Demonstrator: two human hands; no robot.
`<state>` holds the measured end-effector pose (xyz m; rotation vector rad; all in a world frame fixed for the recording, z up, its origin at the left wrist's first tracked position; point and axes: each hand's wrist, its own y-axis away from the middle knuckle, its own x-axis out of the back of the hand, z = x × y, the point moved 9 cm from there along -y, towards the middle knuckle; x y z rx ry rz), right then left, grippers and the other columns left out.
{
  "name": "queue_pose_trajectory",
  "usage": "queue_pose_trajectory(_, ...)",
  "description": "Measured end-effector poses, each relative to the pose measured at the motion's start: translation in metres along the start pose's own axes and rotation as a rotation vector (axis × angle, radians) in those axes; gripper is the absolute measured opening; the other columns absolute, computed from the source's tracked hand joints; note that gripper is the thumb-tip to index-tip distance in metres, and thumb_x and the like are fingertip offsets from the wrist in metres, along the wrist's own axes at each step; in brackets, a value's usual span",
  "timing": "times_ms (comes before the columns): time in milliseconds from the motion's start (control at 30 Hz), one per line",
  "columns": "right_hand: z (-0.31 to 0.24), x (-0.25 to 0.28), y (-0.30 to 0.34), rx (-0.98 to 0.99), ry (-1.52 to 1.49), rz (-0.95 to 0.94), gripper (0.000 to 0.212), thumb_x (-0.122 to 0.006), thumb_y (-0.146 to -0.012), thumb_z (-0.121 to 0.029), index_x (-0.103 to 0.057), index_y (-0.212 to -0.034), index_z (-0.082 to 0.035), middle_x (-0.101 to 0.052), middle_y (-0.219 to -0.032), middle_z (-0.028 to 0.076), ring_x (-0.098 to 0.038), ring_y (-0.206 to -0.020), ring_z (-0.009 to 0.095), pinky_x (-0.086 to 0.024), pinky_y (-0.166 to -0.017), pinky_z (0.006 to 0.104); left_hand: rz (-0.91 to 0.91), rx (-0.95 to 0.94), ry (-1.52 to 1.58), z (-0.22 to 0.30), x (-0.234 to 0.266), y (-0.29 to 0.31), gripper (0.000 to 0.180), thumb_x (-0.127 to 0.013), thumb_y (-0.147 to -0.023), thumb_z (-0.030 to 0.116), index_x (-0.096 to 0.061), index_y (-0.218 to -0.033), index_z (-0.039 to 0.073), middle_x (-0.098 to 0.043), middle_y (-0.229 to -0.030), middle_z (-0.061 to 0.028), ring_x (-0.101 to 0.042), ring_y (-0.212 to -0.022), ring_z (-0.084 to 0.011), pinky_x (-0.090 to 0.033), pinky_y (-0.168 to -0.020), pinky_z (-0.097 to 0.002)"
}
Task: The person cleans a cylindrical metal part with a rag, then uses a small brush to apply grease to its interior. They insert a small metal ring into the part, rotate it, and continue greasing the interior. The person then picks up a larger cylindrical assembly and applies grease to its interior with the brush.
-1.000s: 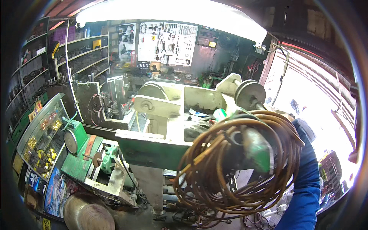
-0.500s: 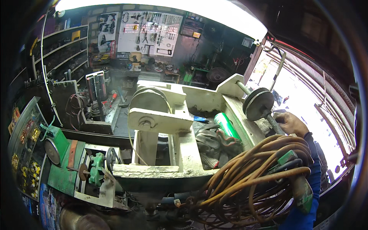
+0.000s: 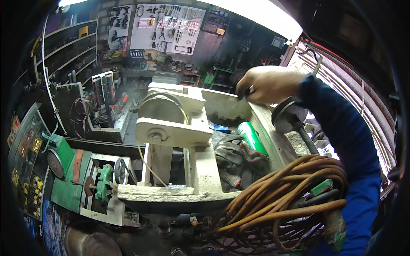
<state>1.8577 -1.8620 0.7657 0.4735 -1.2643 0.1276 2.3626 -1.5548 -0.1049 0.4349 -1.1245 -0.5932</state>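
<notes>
My right hand (image 3: 271,84) reaches in from the right in a blue sleeve (image 3: 346,123). It is above the far right part of a cream-painted machine frame (image 3: 222,100). Its fingers are closed around a small dark object (image 3: 246,93), too blurred to name. Just below the wrist is a round pulley (image 3: 284,115) on a shaft, partly hidden by my arm. Inside the frame lie dark work gloves (image 3: 232,155) and a green can (image 3: 252,137). My left hand is out of view.
A thick coil of orange-brown cable (image 3: 282,187) hangs at the frame's near right corner. Toward the left stands a green machine (image 3: 104,183) with a wheel. Behind are a wall board of tools (image 3: 166,27) and shelves (image 3: 70,47). A blue thing (image 3: 220,127) lies in the frame.
My right hand has moved up and inward, from beside the shaft at the right to above the frame. A small dark object now shows in its fingers. The view has shifted slightly.
</notes>
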Motion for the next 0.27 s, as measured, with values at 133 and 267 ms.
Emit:
queue_pose_trajectory(133,0.004,-0.087,-0.058,-0.01,0.397,-0.396,0.052,-0.058,-0.083,-0.007,-0.068,-0.134,-0.009,-0.074,-0.117,0.021,-0.07,-0.112,0.038,-0.055,-0.099,0.0443,0.031,-0.039,0.036,0.009,-0.001,0.005,0.04,-0.053,-0.096,0.049,-0.078,-0.104,0.019,-0.075,-0.108,-0.0203,-0.071,-0.097,-0.044,-0.056,-0.084,-0.0529)
queue_pose_trajectory(267,0.011,-0.132,-0.079,0.076,0.36,-0.491,0.067,-0.055,-0.083,-0.006,-0.052,-0.149,-0.003,-0.071,-0.122,0.026,-0.067,-0.118,0.04,-0.053,-0.104,0.044,-0.238,-0.043,0.001,0.015,-0.036,0.02,0.044,-0.053,-0.096,0.049,-0.078,-0.105,0.013,-0.074,-0.11,-0.0236,-0.072,-0.099,-0.0411,-0.057,-0.086,-0.0502)
